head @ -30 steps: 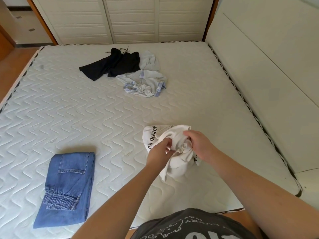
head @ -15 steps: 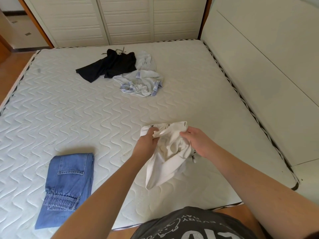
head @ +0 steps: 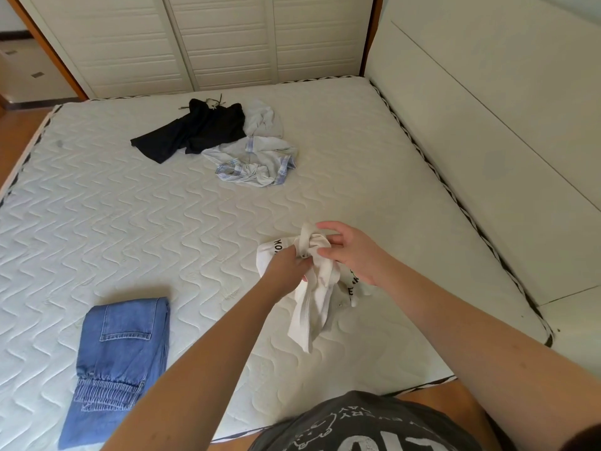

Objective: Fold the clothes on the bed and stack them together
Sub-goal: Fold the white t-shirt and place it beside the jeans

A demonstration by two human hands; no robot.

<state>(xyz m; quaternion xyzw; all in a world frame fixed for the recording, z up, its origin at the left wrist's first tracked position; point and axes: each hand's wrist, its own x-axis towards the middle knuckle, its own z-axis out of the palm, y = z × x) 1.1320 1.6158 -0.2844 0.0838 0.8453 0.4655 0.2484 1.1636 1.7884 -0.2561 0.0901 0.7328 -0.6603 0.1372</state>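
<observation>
Now both hands, left hand (head: pixel 286 265) and right hand (head: pixel 353 255), pinch the scrunched white printed shirt (head: pixel 312 288), fingers clamped; maybe untangling. Next: spread it flat.

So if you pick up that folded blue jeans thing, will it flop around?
Probably a little. The folded blue denim jeans lie in a thick, flat bundle, so they likely hold shape better than the limp white printed shirt. They look heavyish, and the layers may unfold if grabbed by one edge.
</observation>
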